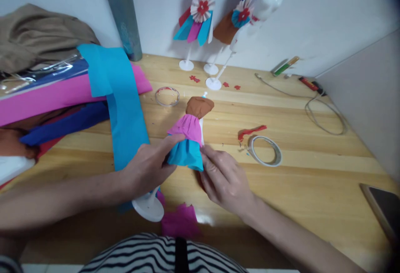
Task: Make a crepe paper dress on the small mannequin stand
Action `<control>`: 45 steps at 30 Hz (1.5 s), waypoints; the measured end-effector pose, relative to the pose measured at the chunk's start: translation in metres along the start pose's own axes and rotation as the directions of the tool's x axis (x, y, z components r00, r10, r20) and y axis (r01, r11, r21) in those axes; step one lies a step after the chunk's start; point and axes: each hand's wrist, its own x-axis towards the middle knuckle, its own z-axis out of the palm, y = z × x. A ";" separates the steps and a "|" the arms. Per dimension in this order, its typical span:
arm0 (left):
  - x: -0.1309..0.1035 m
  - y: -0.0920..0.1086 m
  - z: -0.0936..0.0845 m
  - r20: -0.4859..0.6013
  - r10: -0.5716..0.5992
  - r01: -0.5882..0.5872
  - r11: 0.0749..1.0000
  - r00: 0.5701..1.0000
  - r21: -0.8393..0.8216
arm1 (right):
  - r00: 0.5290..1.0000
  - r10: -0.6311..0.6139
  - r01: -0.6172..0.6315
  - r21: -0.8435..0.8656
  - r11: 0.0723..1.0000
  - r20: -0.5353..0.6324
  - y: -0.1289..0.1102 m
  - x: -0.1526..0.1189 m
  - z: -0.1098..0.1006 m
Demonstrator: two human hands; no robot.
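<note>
A small white dress-form mannequin on a stand lies tilted between my hands, its round white base (148,207) toward me. It wears a doll dress (186,127) of crinkled, crepe-like material, with a brown top, a pink layer and a blue skirt below. My left hand (153,162) grips the dress from the left, its index finger across the pink and blue layers. At the right edge of the skirt, my right hand (226,179) is closed with thumb and fingers pinched together. A white strip shows beside that edge. The fingertips are partly hidden.
Two dressed mannequins stand at the back, one with a fan-shaped flower (203,6). A long blue strip (126,110) lies left over a pink roll (46,96). A tape roll (265,151) and red scrap (252,131) lie right, a bottle (123,19) stands back left, and a phone (383,206) lies far right.
</note>
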 end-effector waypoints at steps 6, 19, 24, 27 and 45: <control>-0.002 -0.004 0.000 -0.067 0.099 -0.096 0.995 0.993 0.039 | 0.960 0.258 -0.221 0.279 0.934 -0.104 0.002 0.014 -0.020; -0.007 -0.015 0.010 0.021 0.171 -0.172 0.982 0.985 0.082 | 0.935 0.288 -0.193 0.384 0.903 -0.207 0.004 0.033 -0.022; -0.009 -0.019 0.013 0.051 0.177 -0.182 0.976 0.983 0.121 | 0.980 0.184 -0.141 0.387 0.911 -0.078 -0.002 0.045 -0.026; -0.008 -0.018 0.013 0.008 0.193 -0.192 0.967 0.981 0.170 | 0.970 0.225 -0.160 0.458 0.874 -0.092 -0.003 0.045 -0.027; -0.001 -0.013 0.010 -0.068 0.133 -0.122 0.980 0.989 0.156 | 0.994 0.108 -0.088 0.461 0.883 -0.016 -0.002 0.054 -0.019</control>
